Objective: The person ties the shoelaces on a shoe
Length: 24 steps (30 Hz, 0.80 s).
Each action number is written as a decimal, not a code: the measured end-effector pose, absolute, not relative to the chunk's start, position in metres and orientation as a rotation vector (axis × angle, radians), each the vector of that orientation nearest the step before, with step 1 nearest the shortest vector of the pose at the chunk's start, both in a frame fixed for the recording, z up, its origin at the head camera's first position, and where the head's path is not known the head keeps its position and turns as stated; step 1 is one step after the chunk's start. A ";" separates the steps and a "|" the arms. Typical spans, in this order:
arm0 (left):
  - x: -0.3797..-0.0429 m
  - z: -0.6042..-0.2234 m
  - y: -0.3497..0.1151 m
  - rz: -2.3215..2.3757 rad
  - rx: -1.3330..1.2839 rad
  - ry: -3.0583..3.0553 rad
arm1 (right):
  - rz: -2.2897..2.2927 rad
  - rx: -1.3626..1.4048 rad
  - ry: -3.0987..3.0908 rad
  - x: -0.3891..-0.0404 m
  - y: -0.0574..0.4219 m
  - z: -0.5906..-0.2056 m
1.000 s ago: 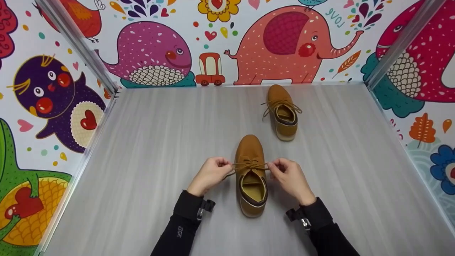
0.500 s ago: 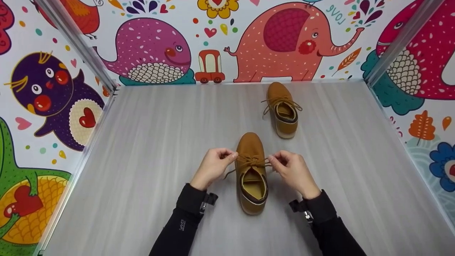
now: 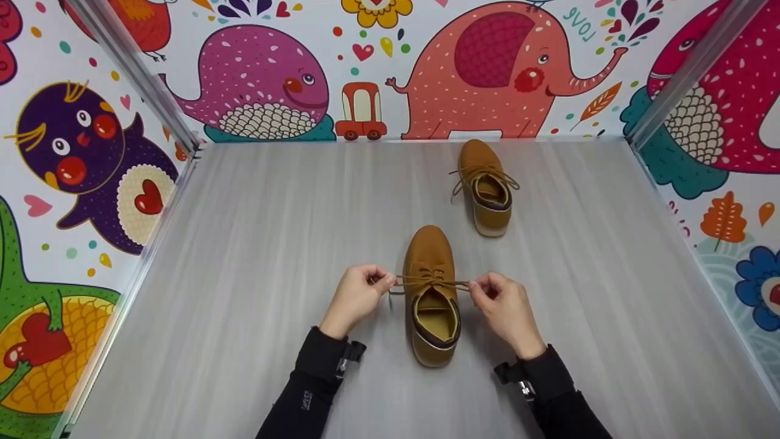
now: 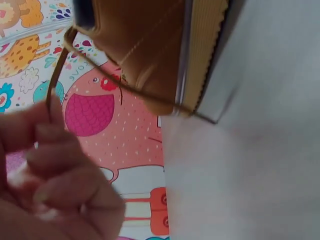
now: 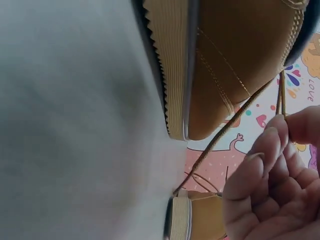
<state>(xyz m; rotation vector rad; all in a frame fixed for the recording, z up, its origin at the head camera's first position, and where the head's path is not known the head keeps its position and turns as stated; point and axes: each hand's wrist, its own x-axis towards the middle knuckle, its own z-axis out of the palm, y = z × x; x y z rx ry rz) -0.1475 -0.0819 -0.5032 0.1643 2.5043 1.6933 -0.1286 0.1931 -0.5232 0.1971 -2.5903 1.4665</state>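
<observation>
A tan lace-up shoe (image 3: 428,250) stands on the floor between my hands, toe pointing away. On its left side my left hand (image 3: 356,300) pinches a loop of the brown shoelace (image 4: 59,75) between thumb and fingertips. To the right, my right hand (image 3: 506,308) pinches the lace's other loop, whose two strands run into the fingertips in the right wrist view. Both loops are drawn out sideways from the crossing over the tongue. A loose lace end (image 4: 145,95) hangs to the floor on the left, and another lace end (image 5: 220,135) trails down on the right.
A matching tan shoe (image 3: 492,216) stands farther back to the right, close to the back wall, its laces spread loose. Printed panels with cartoon animals (image 3: 487,79) rise behind and along both sides. Metal posts (image 3: 131,79) mark the corners of the grey floor (image 3: 274,213).
Half a second ago the left hand was closer to the shoe; it has moved out left and slightly toward me. The right hand has also moved outward, and the loops are stretched wider.
</observation>
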 end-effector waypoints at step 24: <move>-0.170 -0.488 -0.074 1.301 0.404 2.609 | 1.438 0.464 -2.923 -0.139 0.197 -0.501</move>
